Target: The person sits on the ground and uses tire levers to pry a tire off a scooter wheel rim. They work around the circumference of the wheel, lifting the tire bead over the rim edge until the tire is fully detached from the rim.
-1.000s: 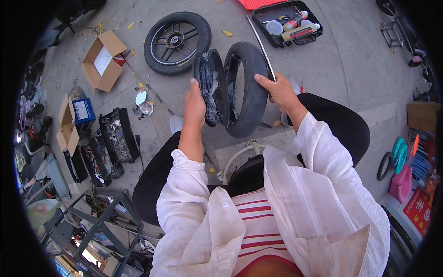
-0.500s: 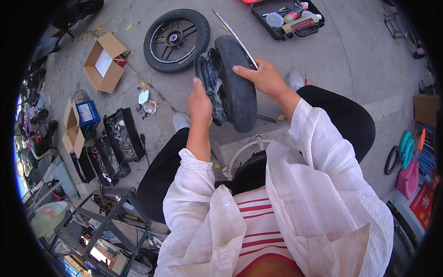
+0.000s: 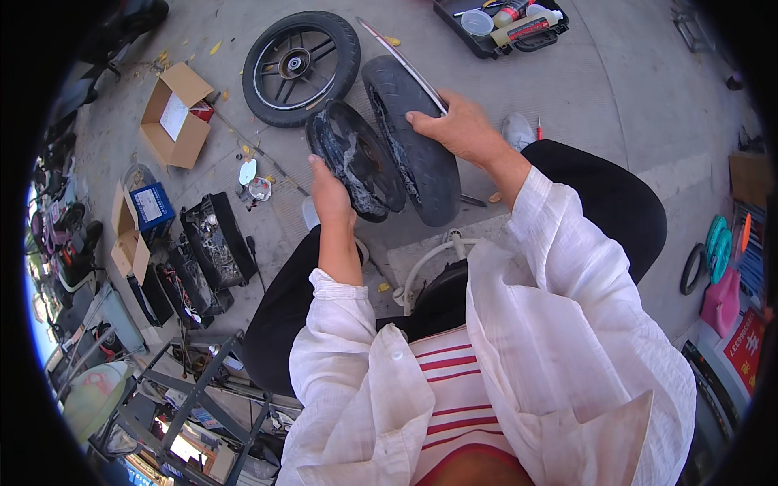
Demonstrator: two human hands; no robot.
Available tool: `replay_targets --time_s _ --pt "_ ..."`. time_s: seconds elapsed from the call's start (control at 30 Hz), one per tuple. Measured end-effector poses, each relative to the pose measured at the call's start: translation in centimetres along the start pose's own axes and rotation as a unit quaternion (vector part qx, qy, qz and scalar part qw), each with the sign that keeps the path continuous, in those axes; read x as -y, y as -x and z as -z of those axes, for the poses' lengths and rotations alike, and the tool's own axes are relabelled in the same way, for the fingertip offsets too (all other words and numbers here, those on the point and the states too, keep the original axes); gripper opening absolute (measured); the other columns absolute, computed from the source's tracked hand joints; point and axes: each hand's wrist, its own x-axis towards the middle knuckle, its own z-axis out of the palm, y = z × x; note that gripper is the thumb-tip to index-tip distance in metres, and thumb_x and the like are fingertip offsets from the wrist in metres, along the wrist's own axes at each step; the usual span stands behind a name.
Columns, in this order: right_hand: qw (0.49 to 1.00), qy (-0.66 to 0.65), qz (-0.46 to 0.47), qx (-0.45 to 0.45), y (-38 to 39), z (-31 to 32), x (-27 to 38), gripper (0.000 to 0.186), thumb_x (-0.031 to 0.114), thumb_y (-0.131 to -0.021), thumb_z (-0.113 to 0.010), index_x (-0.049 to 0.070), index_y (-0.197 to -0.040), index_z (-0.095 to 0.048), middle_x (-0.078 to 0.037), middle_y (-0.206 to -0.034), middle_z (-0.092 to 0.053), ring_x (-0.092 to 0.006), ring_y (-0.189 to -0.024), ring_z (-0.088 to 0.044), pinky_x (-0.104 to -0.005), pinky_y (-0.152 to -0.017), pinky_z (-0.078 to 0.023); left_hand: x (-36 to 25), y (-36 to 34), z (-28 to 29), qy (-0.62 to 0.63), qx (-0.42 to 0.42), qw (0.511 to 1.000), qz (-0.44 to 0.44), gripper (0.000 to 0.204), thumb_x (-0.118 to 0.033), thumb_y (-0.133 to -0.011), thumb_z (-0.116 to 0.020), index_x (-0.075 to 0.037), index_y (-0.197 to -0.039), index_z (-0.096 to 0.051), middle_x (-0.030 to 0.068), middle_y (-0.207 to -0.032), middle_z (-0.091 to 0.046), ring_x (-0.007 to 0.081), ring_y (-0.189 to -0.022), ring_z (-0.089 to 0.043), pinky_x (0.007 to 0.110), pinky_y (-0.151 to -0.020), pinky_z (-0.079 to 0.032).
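My left hand [image 3: 331,193] grips the near left edge of a black wheel rim [image 3: 331,144], whose surface is smeared with grey residue. The rim leans away from a worn black tyre [image 3: 436,182] and shows its inner face, while their lower edges stay close together. On the tyre's right side, my right hand [image 3: 466,134] is closed over the tread with its thumb on top. A long, thin metal tyre lever [image 3: 405,65] runs from under that hand toward the far left; the fingers beneath are hidden.
Beyond the rim lies a complete spoked wheel [image 3: 271,101]. An open black toolbox [image 3: 486,49] with bottles stands at the far right. Leftward are an open cardboard box [image 3: 188,146], a blue box [image 3: 152,204] and a black parts tray [image 3: 235,271]. A red screwdriver [image 3: 540,128] lies by my right shoe.
The rim has swung left and tipped away from the tyre, widening the gap between them and exposing its inner face. My left hand moved left with it; the right keeps its hold.
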Motion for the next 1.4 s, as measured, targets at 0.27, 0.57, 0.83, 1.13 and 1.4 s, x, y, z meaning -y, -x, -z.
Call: replay_targets --time_s 0.27,0.57,0.83,1.13,1.4 --pt "0.998 0.044 0.009 -0.049 0.1 4.5 -1.3 0.079 0.053 -0.068 -0.086 -0.010 -0.110 -0.063 -0.024 -0.095 -0.071 -0.0316 -0.082 -0.073 -0.0383 -0.075 -0.058 -0.7 0.9 0.6 -0.034 -0.051 0.997 -0.047 0.074 -0.052 -0.106 -0.034 0.013 -0.136 -0.046 0.0175 -0.131 -0.060 0.0266 -0.118 -0.059 0.037 -0.102 -0.046" --pt "0.974 0.203 0.104 -0.010 1.3 1.7 1.5 0.076 0.054 -0.066 -0.084 -0.006 -0.108 -0.063 -0.024 -0.098 -0.070 -0.0368 -0.090 -0.069 -0.0417 -0.079 -0.054 0.3 1.1 2.1 0.066 -0.058 0.994 -0.057 0.073 -0.054 -0.106 -0.031 0.010 -0.137 -0.047 0.0165 -0.134 -0.057 0.0281 -0.120 -0.058 0.038 -0.103 -0.046" --pt "0.953 0.230 0.191 0.050 -0.2 0.6 2.6 0.065 0.051 -0.069 -0.081 0.000 -0.105 -0.065 -0.021 -0.099 -0.069 -0.0386 -0.092 -0.067 -0.0447 -0.080 -0.052 2.8 2.1 2.5 0.133 -0.070 0.989 0.003 0.068 -0.059 -0.105 -0.024 -0.008 -0.147 -0.038 0.0112 -0.147 -0.046 0.0306 -0.132 -0.049 0.048 -0.106 -0.044" --pt "0.895 0.332 0.245 0.168 -1.6 0.4 5.7 0.061 0.041 -0.071 -0.079 0.004 -0.117 -0.064 -0.019 -0.106 -0.069 -0.0373 -0.098 -0.066 -0.0438 -0.082 -0.052 5.0 3.5 1.9 0.164 -0.068 0.983 0.046 0.062 -0.056 -0.106 -0.025 -0.011 -0.146 -0.037 0.0132 -0.147 -0.045 0.0322 -0.135 -0.045 0.054 -0.110 -0.040" --pt "0.850 0.368 0.329 0.183 -1.3 -1.2 6.8 0.058 0.036 -0.070 -0.079 0.006 -0.117 -0.064 -0.016 -0.111 -0.067 -0.0344 -0.100 -0.066 -0.0439 -0.081 -0.053 5.8 6.0 -0.4 0.213 -0.028 0.973 0.086 0.065 -0.052 -0.107 -0.030 -0.003 -0.150 -0.029 0.0237 -0.151 -0.037 0.0380 -0.140 -0.037 0.055 -0.118 -0.029"
